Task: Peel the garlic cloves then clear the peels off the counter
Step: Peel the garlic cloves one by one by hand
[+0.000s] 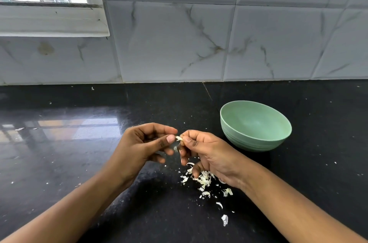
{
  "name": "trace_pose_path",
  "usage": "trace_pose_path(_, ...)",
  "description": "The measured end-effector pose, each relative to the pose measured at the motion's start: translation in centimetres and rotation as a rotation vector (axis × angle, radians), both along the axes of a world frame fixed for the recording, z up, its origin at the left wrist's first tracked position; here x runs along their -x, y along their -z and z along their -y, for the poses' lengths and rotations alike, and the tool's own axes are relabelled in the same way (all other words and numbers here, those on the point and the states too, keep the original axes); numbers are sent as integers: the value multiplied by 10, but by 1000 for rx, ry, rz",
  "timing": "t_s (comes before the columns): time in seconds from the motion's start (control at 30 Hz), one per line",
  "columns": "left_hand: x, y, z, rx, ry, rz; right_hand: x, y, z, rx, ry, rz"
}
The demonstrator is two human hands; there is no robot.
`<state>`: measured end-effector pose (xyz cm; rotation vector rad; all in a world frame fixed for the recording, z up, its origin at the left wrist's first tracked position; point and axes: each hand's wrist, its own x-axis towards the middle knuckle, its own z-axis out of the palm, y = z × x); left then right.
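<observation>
Pinching a small white garlic bit (178, 138) between fingertips of left hand (147, 143) and right hand (207, 155), above black counter (79, 163); clove or skin, can't tell. Peels (205, 180) piled on counter under right hand. Green bowl (254, 143) far right.

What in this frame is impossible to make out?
Head view:
Garlic clove: only a pale tip shows; fingers of the left hand and right hand cover the rest, so how far it is peeled is unclear.
Peel pile: partly hidden under the right hand.
Specks on the counter: too small to identify.
Both forearms: cut off by the bottom edge.
</observation>
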<state>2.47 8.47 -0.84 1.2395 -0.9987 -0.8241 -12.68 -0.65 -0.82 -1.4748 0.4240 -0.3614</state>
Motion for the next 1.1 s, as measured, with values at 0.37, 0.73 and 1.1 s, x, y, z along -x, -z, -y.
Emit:
trace_pose_path(0.37,7,5,0,60,41,112,0,-3,-4,-118,-60,26)
trace_pose_path(0.73,5,10,5,2,-48,212,0,-3,1,380,249,30)
trace_pose_path(1.1,2,16,5,-31,-75,335,2,0,-1,655,336,45)
